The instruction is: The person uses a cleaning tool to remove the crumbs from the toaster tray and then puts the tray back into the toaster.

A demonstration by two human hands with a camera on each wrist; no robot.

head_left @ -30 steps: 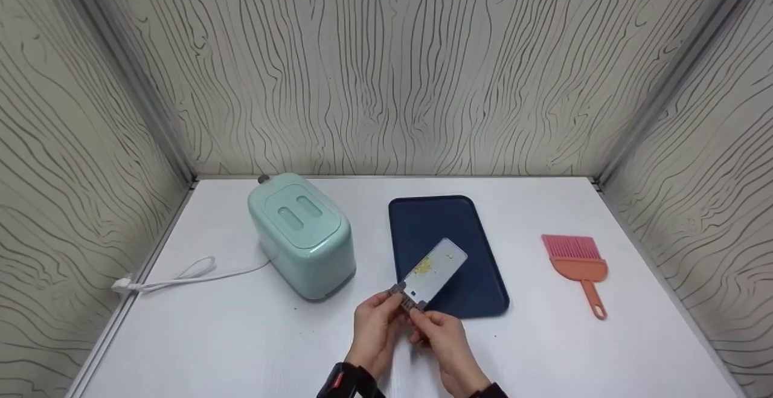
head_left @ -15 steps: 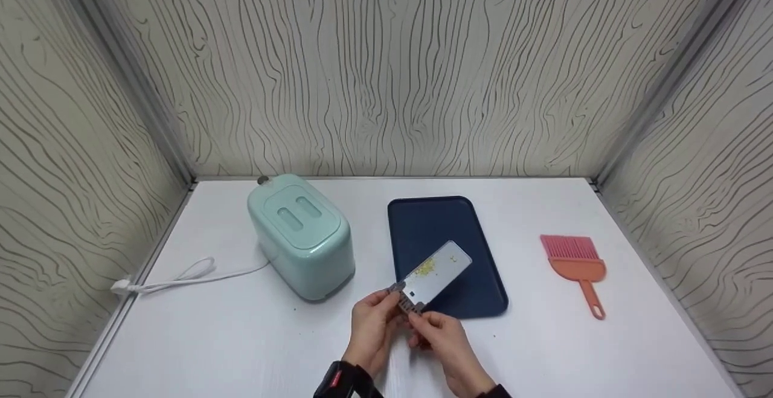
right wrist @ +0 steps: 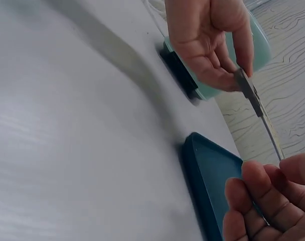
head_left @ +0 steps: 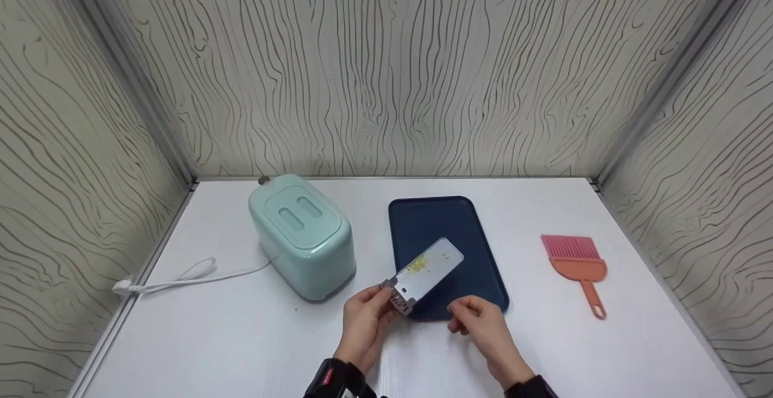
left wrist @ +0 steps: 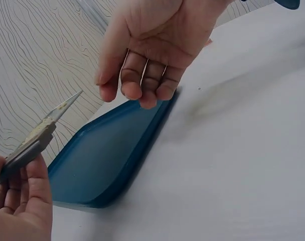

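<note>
My left hand (head_left: 364, 325) pinches the grey end of a crumb tray (head_left: 438, 271), a flat metal plate held in the air over a dark blue tray (head_left: 432, 220). Yellow crumbs (head_left: 418, 264) lie on the plate, mostly near its left edge. In the left wrist view the crumb tray (left wrist: 37, 135) appears nearly edge-on between thumb and fingers. My right hand (head_left: 486, 328) is apart from the plate, near the blue tray's front right corner. Its fingers (left wrist: 151, 83) hang loosely bent, with nothing visible in them.
A mint-green toaster (head_left: 308, 241) stands left of the blue tray, its white cord (head_left: 223, 276) running to a plug (head_left: 122, 287) at the table's left edge. On the right lies a small brush (head_left: 578, 268) with pink bristles and an orange handle. Patterned panels surround the table's back and sides.
My right hand has let go of the crumb tray and moved right. The left hand still holds it, shifted slightly left. Toaster, blue tray and brush stay put.
</note>
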